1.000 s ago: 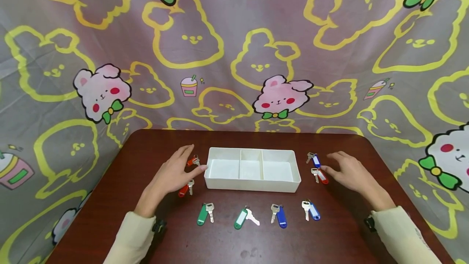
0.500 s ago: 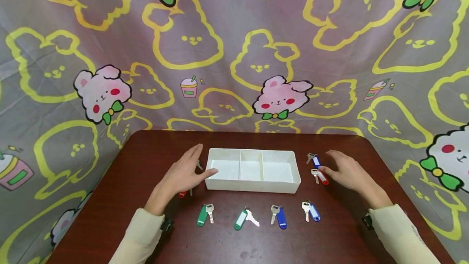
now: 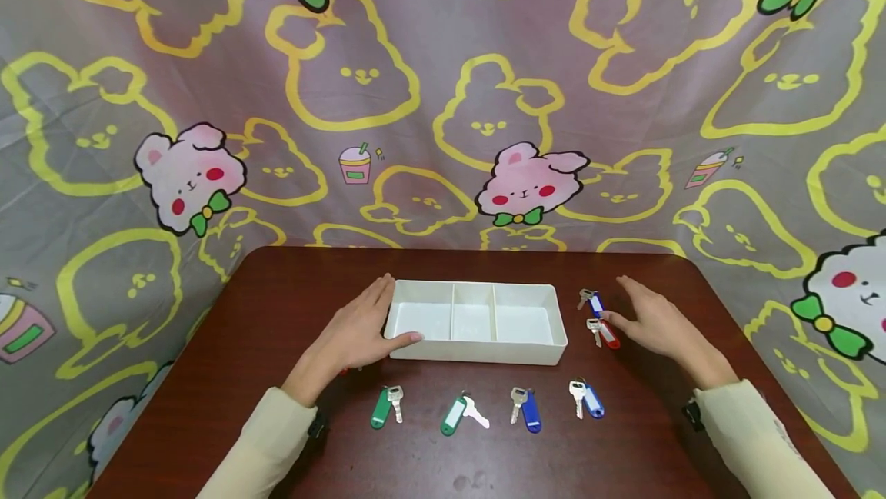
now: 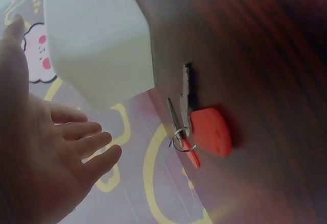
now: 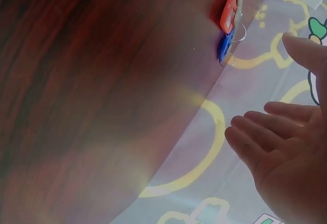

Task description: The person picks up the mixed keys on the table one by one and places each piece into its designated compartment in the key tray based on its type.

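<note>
My left hand is beside the left end of a white three-compartment tray, fingers straight and thumb out by its front corner. In the left wrist view the hand holds nothing, and keys with red tags lie on the table below it. From the head view that hand hides most of them. To the right, my right hand hovers with relaxed fingers and nothing in it. Its thumb is near a key with a red tag and a key with a blue tag.
Along the front lie a green-tagged key, another green-tagged key, a blue-tagged key and a second blue-tagged key. A patterned cloth hangs behind the dark wooden table.
My left hand has moved right, from over the red-tagged keys to the tray's left end, and now covers those keys in the head view. The right hand has barely moved.
</note>
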`<state>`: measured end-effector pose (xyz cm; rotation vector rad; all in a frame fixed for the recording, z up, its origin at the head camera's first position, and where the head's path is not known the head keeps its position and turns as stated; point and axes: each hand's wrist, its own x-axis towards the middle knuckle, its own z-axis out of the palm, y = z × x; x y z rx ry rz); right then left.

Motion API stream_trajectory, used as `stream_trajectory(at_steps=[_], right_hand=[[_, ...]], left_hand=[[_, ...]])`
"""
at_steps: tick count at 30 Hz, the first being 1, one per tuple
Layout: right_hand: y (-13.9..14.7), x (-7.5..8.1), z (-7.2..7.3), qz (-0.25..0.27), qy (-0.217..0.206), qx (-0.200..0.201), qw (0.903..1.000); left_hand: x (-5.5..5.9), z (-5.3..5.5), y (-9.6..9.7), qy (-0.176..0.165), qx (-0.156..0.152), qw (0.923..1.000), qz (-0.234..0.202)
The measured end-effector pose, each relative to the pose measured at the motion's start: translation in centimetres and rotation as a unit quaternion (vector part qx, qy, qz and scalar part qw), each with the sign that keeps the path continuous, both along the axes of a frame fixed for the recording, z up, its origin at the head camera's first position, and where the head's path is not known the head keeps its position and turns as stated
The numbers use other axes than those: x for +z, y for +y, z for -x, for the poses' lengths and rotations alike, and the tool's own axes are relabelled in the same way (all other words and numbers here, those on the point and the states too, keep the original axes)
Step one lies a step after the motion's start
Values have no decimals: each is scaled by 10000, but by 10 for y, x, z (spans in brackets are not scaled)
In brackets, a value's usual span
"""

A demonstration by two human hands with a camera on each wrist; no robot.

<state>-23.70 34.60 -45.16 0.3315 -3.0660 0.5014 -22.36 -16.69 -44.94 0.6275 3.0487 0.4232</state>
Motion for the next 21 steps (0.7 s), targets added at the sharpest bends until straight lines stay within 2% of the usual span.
stream_trajectory(at_steps=[9, 21], right_hand=[[-3, -4, 9, -129, -172, 96, 9997], [-4, -8, 21, -142, -172, 208, 9995]], left_hand=[[-6, 1, 5, 55, -87, 9996, 251], [-10, 3, 6, 78, -68, 9990, 438]])
